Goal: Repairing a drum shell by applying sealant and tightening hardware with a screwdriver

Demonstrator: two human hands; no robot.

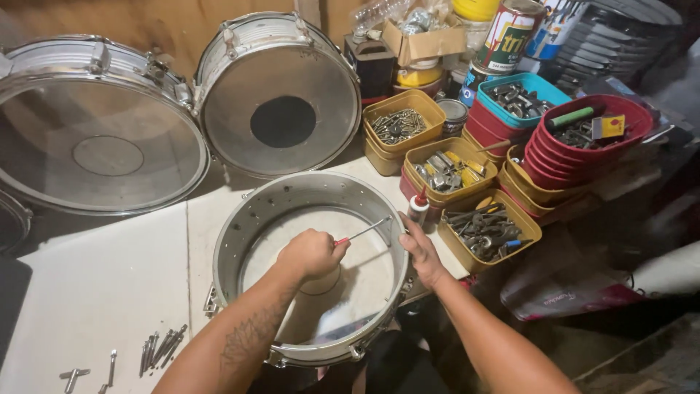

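My left hand [312, 253] is a closed fist around the red handle of a thin steel-shafted screwdriver [362, 233], held inside the bare silver metal drum shell [233, 241] that lies open side up on the white tabletop [102, 292]; the shaft slants up toward the shell's far-right inner wall. My right hand [419, 252] presses on the outside of that same wall, fingers curled loosely against the rim rather than gripping anything I can make out; whether it pinches a small part there I cannot tell. The risk I see is the tip slipping off whatever it bears on and skating across the shell wall, scratching it or jabbing my right fingers just behind the metal. The shell could also slide on the smooth tabletop if I push hard. Just beyond the shell's right rim stands a small white bottle with a red cap [418, 206], and beside it a yellow tub of metal hardware [487, 232]; a jerk could knock the bottle over.
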